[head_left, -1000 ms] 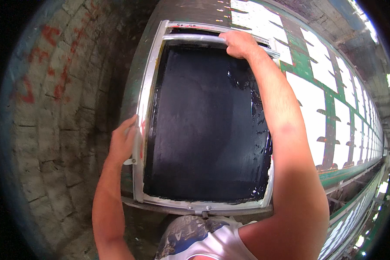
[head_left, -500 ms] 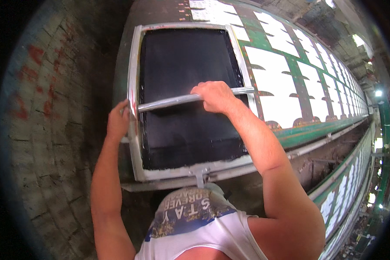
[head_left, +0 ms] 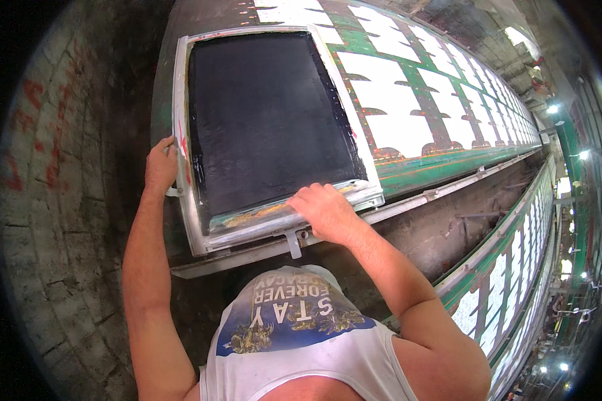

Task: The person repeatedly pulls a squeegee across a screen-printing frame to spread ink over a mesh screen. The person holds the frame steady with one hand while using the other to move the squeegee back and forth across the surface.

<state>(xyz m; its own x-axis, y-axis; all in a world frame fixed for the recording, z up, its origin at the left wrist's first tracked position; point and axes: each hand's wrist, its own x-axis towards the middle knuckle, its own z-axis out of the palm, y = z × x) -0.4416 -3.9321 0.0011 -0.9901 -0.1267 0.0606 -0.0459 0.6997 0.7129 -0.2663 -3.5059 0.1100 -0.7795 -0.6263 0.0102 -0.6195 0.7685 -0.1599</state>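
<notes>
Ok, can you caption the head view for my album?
Left hand at the screen-printing frame, right hand on the squeegee.

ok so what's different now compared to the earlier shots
The right hand has drawn the metal bar over the dark screen, from its far end to the end nearest the person, and remains on the bar. The left hand stays at the left edge of the frame.
</notes>
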